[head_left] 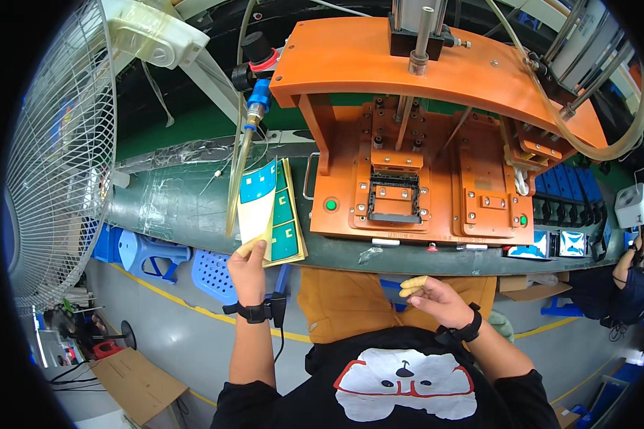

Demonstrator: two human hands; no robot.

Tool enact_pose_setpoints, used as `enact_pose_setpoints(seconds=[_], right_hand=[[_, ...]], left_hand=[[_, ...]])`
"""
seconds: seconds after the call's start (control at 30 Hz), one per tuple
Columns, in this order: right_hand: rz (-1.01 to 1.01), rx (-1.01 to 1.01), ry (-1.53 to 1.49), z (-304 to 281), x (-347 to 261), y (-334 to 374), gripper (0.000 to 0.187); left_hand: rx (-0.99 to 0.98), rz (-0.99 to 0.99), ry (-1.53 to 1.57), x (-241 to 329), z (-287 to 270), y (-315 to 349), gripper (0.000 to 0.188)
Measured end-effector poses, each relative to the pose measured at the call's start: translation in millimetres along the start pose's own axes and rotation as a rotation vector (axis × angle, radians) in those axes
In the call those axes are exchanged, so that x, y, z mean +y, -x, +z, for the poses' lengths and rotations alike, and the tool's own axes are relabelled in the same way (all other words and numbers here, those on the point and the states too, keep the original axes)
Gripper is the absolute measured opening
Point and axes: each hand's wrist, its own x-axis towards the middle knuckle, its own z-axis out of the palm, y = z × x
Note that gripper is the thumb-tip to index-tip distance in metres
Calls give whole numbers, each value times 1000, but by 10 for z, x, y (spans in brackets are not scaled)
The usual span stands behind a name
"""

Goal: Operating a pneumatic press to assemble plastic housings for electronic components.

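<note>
My left hand [247, 274], a yellow cover on a fingertip, pinches the lower edge of a pale yellow sheet [255, 218] with teal stickers near its top. That sheet is tilted up over a stack of similar sticker sheets [287, 218], lying on the green bench left of the orange press. My right hand [440, 302], with yellow finger covers, hovers in front of the bench edge above my lap. Its fingers are loosely bent with the thumb apart, and I see nothing held. A black rectangular frame [394, 217] sits in the press's left fixture.
The orange press [350, 61] arches over two fixtures, with green buttons [330, 205] at its front corners. A clear hose [236, 179] hangs beside the sheets. A large fan [61, 157] stands left. Black parts with blue faces [572, 244] lie right; another person [622, 282] sits beyond.
</note>
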Motion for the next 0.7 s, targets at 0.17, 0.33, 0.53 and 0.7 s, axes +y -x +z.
enact_pose_setpoints(seconds=[0.17, 0.33, 0.53, 0.7], right_hand=[[17, -52, 44, 83, -36, -163, 38], [-97, -213, -168, 378, -237, -422, 44], [60, -343, -879, 753, -377, -732, 51], [143, -120, -766, 621, -314, -595, 38]], left_hand=[[28, 263, 65, 151, -55, 175, 12], [-256, 537, -59, 388, 52, 707, 10], [-715, 693, -204, 368, 797, 1505, 30], [-830, 786, -373, 364, 949, 1614, 46]])
